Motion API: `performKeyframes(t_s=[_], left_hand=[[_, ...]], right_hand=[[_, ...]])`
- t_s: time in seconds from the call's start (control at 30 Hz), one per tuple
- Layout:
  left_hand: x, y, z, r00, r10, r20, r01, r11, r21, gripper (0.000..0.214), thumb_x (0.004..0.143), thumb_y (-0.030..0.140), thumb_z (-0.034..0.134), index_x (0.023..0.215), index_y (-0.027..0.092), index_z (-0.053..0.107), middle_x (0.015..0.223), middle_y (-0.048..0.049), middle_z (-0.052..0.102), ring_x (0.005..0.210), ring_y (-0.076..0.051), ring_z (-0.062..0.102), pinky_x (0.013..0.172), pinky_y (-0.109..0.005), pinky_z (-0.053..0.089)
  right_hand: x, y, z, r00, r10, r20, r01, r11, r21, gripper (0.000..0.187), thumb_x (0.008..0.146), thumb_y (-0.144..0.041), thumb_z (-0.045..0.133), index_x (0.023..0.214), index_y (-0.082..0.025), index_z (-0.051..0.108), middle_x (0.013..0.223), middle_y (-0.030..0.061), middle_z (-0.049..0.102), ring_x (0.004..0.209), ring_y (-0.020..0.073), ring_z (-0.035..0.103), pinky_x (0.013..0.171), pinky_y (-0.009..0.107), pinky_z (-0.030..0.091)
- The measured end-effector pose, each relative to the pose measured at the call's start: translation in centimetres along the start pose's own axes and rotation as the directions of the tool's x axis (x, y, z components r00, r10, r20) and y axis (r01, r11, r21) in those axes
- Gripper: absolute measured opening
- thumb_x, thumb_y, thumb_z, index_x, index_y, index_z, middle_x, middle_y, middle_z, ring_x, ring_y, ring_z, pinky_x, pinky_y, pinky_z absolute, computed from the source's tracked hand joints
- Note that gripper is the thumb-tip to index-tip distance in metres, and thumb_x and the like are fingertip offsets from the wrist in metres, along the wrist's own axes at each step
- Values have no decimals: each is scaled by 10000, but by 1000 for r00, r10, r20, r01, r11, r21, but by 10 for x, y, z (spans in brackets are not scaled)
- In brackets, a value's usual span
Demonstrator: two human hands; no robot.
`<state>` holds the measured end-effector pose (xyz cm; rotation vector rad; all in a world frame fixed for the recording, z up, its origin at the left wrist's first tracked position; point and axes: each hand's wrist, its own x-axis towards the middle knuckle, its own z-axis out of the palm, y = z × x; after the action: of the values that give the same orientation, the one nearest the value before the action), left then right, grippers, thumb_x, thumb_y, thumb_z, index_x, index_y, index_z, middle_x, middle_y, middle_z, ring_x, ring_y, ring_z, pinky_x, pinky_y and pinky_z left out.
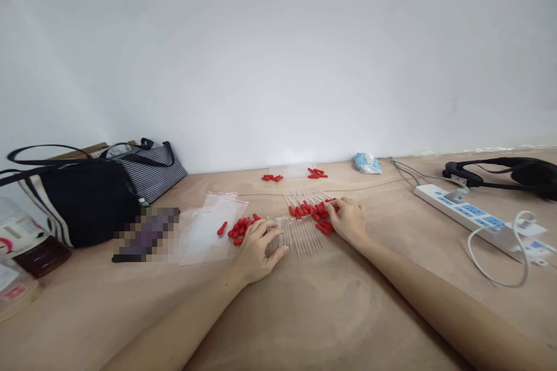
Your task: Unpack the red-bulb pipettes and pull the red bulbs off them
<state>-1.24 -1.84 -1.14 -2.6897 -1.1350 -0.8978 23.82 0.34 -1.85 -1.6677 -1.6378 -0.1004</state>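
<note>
From my end I see thin clear tubes (308, 239) spread on the table (300, 313) between the two hands, with more fanned out just beyond. Red caps (304, 208) lie across them in a heap reaching to the right hand (348, 220), whose fingertips rest at its edge; I can't tell whether they pinch one. The left hand (256, 252) curves over the tubes' left end, thumb and forefinger apart, its back fingers by a second pile of caps (239, 231). The hands are apart from each other.

Beyond both, near the wall (287, 58), I make out another set of tubes with caps at either end. Left of the left hand lie flat plastic bags (209, 229), then a blurred dark item (148, 237), a black bag (96, 197), a striped bag (154, 171) and bottles (26, 237). Past the right hand sit a tissue pack (368, 163), a white power strip (470, 214) with plugged-in cables, and a black strapped device (500, 174).
</note>
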Motion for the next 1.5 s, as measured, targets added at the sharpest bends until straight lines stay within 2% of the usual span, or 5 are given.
performKeyframes(t_s=[0.33,0.77,1.0,1.2,1.5], left_hand=[[2,15,1,961,250,-115,-238,966,105,275,869,285,445,1113,198,538,968,-53,630,912,-185,521,852,-362,331],[-4,25,0,928,367,-65,-357,925,128,268,887,209,384,707,170,579,533,8,531,559,-123,411,616,-302,275],[-16,4,-12,978,150,-148,-134,985,109,224,881,192,378,810,156,588,631,-21,547,612,-138,460,598,-270,368],[-2,10,7,980,57,-189,-52,998,30,355,850,103,311,1167,125,469,879,-73,513,745,-131,536,697,-245,457],[18,8,20,986,21,-166,-26,999,-22,164,800,115,406,791,171,560,789,-34,539,714,-134,550,674,-257,476]], right_hand=[[-52,-18,-29,883,-436,175,313,824,472,218,860,-299,435,856,-212,635,756,42,569,748,162,490,714,322,363],[-65,-29,-24,798,-594,106,556,792,251,205,832,-318,490,724,-212,628,601,-7,574,672,129,449,712,324,238],[-47,16,-36,976,-215,48,200,957,208,276,823,-363,435,665,-192,583,638,14,584,646,143,512,685,310,333],[-27,19,-19,994,64,86,-89,937,338,250,778,-364,423,828,-167,568,694,35,619,565,137,536,548,256,407],[-25,13,-14,964,30,263,-116,942,316,360,791,-432,386,674,-171,605,655,49,649,587,159,565,547,251,406]])
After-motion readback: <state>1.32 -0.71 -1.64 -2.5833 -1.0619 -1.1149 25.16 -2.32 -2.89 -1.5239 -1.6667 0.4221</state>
